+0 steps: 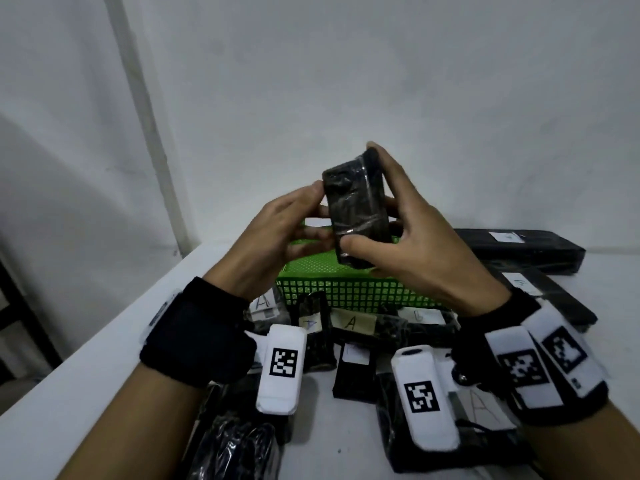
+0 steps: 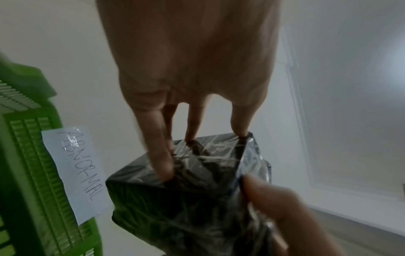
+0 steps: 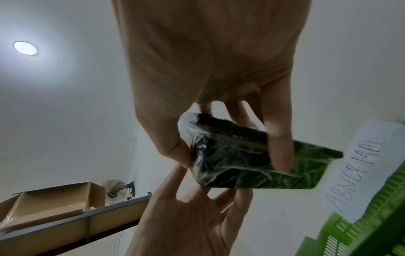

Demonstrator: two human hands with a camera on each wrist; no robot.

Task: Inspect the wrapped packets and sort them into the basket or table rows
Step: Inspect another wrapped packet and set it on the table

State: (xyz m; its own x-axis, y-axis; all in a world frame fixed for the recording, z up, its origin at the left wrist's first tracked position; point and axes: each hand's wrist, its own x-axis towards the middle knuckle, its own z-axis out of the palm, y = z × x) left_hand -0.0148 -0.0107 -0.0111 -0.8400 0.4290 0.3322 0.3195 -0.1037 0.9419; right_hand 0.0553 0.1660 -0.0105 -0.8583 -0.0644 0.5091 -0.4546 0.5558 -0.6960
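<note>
Black and glossy under its crinkled clear wrap, the packet (image 1: 355,209) is held up in the air above the green basket (image 1: 346,289), which bears a slip reading "ABNORMAL" (image 2: 76,175). The right hand (image 1: 412,237) clamps it, thumb on the near face and fingers behind, while the left hand (image 1: 277,230) steadies the far side with its fingertips. It looks light and stiff, a firm block; the film probably slides, so the short edges seem the surest hold.
</note>
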